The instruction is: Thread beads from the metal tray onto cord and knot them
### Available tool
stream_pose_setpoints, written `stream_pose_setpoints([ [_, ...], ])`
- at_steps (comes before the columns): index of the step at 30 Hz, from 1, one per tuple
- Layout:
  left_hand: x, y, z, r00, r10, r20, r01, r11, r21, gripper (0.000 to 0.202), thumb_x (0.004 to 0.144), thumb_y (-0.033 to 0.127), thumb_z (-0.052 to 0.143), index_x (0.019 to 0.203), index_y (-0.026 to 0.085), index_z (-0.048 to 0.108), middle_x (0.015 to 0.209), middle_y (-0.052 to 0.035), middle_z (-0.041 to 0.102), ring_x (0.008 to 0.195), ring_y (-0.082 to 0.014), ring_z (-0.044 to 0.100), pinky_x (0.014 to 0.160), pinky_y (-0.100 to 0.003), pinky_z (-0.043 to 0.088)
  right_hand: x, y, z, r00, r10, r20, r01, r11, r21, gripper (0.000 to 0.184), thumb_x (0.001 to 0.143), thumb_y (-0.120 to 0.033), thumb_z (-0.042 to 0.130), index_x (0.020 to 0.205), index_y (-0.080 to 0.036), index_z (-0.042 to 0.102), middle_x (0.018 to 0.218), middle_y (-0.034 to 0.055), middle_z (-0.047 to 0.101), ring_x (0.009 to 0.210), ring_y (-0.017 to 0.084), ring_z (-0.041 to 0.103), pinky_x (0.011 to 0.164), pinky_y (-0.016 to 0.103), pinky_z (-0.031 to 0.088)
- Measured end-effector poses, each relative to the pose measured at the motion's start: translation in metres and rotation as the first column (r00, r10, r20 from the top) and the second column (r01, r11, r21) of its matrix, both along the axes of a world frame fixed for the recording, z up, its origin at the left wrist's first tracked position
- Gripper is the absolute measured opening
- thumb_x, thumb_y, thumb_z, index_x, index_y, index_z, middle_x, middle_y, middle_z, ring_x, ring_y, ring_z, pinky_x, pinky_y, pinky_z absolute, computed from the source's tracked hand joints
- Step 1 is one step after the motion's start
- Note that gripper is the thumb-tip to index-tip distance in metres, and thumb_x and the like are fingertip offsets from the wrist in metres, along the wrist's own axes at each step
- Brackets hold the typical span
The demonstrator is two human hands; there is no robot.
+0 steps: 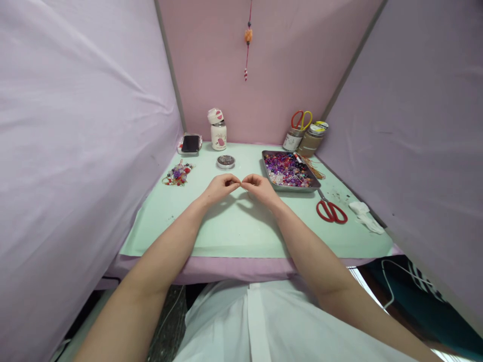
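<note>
Over the middle of the pale green table top, my left hand [223, 188] and my right hand [260, 188] meet fingertip to fingertip. Both are closed in a pinch. Whatever lies between the fingers is too small to make out. Just right of my right hand is a metal tray [298, 189] full of purple, red and clear beads [289, 168]. A small round tin [225, 161] with dark contents stands behind my left hand. Farther left lies a heap of strung beads [178, 174] with thin cords.
Red-handled scissors [332, 211] and crumpled white tissue [366, 217] lie at the right. Behind stand a white bottle [219, 136], a phone [190, 144], a can holding scissors [293, 140] and a jar [311, 142]. A beaded cord [248, 36] hangs on the pink back wall; cloth walls close both sides.
</note>
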State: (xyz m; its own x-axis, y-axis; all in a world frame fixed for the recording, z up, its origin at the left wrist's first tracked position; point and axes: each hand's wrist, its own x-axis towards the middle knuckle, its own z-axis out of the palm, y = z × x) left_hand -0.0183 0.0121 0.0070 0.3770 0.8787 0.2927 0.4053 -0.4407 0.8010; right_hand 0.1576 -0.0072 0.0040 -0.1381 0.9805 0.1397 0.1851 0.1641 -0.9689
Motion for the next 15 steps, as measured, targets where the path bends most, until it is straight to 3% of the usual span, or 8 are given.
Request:
stream_pose_setpoints([
  [15,-0.0004,0.0028,-0.0026,1.0,-0.017,0.017,0.018,0.999,-0.051,0.025,0.075,0.035,0.055,0.083,0.014,0.068,0.073,-0.0021,0.063,0.065,-0.0123,0.051,0.062,-0.026,0.04,-0.0006,0.0053,-0.0086,0.999,-0.025,0.037,0.022,0.998,0.057,0.025,0.067,-0.043,0.064,0.069,-0.019,0.058,0.067,-0.0011,0.055,0.062,0.011,0.046,0.059,0.025,0.041],
])
